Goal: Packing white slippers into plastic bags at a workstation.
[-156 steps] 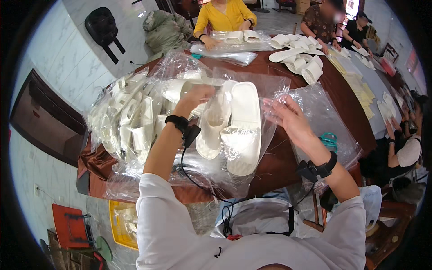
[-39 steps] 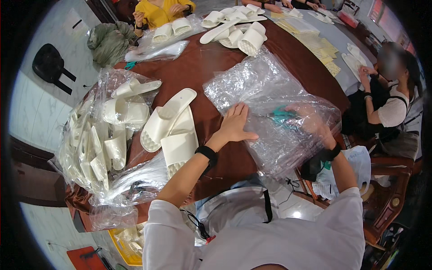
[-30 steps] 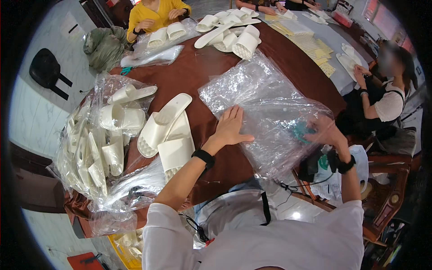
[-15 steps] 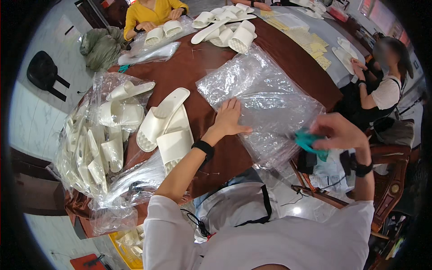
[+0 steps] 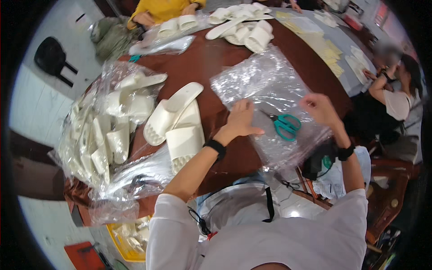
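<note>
A large clear plastic bag (image 5: 265, 74) lies flat on the brown tablecloth in front of me. My left hand (image 5: 242, 119) rests on its left side, fingers stretched out and thumb spread. Teal-handled scissors (image 5: 287, 127) lie on the bag, between my hands, blades toward the left hand. My right hand (image 5: 321, 110) hovers by the bag's right side, fingers loosely bent and a little blurred, with no object seen in them. Left of my left forearm lies a pair of white slippers (image 5: 184, 135), one partly over the other.
Bagged white slippers (image 5: 101, 139) heap up at the left table edge. More slippers (image 5: 247, 29) lie at the far side, near a person in a yellow top (image 5: 164, 10). Another person (image 5: 391, 99) sits right, by a grey table (image 5: 321, 33). A wooden chair (image 5: 389, 198) stands near my right arm.
My right hand has let go of the scissors, leaving them on the bag, and has moved up and slightly left. My left hand stays on the bag. The whole view has shifted slightly.
</note>
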The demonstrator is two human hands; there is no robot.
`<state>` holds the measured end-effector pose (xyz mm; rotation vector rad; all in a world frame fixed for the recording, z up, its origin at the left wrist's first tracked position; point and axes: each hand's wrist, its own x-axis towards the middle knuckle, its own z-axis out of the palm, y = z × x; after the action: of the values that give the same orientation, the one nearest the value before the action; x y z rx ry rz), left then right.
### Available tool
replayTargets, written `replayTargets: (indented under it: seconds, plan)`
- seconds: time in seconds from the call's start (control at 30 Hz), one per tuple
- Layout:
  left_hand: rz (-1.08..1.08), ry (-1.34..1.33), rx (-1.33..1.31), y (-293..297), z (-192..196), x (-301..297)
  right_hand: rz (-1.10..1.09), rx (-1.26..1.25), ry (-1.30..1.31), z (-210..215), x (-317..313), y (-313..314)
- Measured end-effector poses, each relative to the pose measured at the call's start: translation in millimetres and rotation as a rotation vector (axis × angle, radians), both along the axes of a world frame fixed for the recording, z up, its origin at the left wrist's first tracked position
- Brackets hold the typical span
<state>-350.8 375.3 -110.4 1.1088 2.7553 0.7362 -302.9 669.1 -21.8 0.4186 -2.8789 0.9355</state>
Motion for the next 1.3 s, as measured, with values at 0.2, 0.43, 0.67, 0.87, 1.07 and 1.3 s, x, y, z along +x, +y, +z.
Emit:
replayTargets:
  seconds: [0.2, 0.43, 0.67, 0.87, 1.07, 1.3]
  plan:
    - [0.045, 0.046, 0.006, 19, -3, 2, -0.14, 0.14, 0.004, -41, -61, 76]
    - [0.116, 0.066, -0.086, 12, 9, 12, -0.045, 0.031, -0.083, -56, -75, 66]
    - [0.201, 0.201, -0.086, 15, 2, 31, -0.059, 0.101, 0.071, -54, -72, 54]
    - [0.04, -0.085, 0.091, -13, 82, 98, -0.073, 0.114, 0.047, -48, -61, 63]
    - [-0.041, -0.281, 0.36, -113, 132, 203, -0.076, 0.056, 0.361, 2, -25, 6]
    - [0.411, -0.32, 0.363, -192, 90, 237, 0.287, -0.086, -0.074, 63, 47, -162]
